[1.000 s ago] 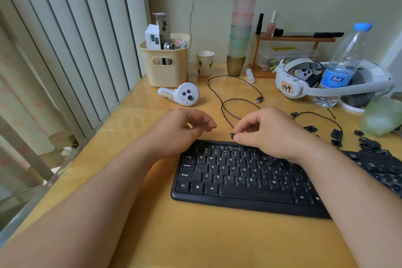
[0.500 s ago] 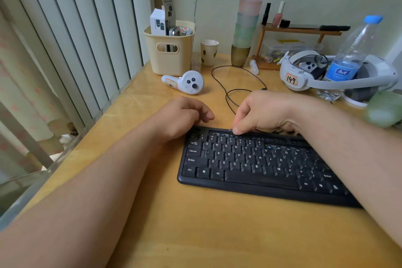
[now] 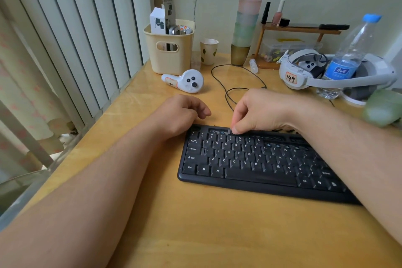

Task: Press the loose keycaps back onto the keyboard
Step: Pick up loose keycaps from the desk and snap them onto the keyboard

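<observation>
The black keyboard point(image 3: 250, 159) lies on the wooden desk point(image 3: 195, 224). My right hand point(image 3: 261, 111) hovers over its top row, fingers curled, fingertips pinching a small dark keycap point(image 3: 229, 131) down at a socket there. Just left of it, two bare sockets point(image 3: 217, 131) show blue. My left hand point(image 3: 182, 113) rests at the keyboard's upper left corner, fingers loosely curled, holding nothing. My right forearm hides the right end of the keyboard and the desk behind it.
Behind the keyboard lie a black cable point(image 3: 235, 85) and a white controller point(image 3: 187, 81). Further back stand a cream basket point(image 3: 169, 50), a paper cup point(image 3: 208, 51), stacked cups point(image 3: 248, 22), a white headset point(image 3: 304, 74) and a water bottle point(image 3: 350, 56). Blinds line the left.
My right hand has brought the keycap down from above the keyboard's rear edge onto the top row. The view shifted, and the loose keycaps at the right went out of sight.
</observation>
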A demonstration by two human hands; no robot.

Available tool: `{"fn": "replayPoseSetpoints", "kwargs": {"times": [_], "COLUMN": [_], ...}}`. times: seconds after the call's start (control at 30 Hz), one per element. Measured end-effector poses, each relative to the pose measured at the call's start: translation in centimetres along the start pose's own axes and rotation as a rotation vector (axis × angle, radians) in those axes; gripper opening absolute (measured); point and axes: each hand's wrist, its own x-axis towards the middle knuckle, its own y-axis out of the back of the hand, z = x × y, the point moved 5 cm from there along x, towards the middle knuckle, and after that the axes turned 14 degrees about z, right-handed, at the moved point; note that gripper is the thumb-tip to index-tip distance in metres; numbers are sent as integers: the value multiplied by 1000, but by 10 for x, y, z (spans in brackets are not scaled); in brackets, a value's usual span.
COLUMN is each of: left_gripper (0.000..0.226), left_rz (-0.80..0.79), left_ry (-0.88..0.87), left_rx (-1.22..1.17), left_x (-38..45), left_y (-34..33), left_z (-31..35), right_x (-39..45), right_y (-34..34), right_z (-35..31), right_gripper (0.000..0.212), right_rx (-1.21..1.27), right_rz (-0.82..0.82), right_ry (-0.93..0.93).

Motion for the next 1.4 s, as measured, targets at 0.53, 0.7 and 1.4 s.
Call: {"fn": "replayPoseSetpoints", "kwargs": {"times": [0.53,0.7,1.4], "left_gripper": [22,17,6], "left_rz": [-71,-78,-97], "left_ry": [-92,-47,150], "left_rx": [123,102,-116], "left_x": [-15,-14,-11], "left_y": [-25,-27,-29], "left_z": [31,30,22], "right_x": [-2,-2,-23], "right_y": [-2,-4,18], "right_z": [3,4,33], "right_gripper": [10,9,10], "right_rx": [22,121,207], "right_rz": [74,65,148], "right_ry": [7,-47,52]}}
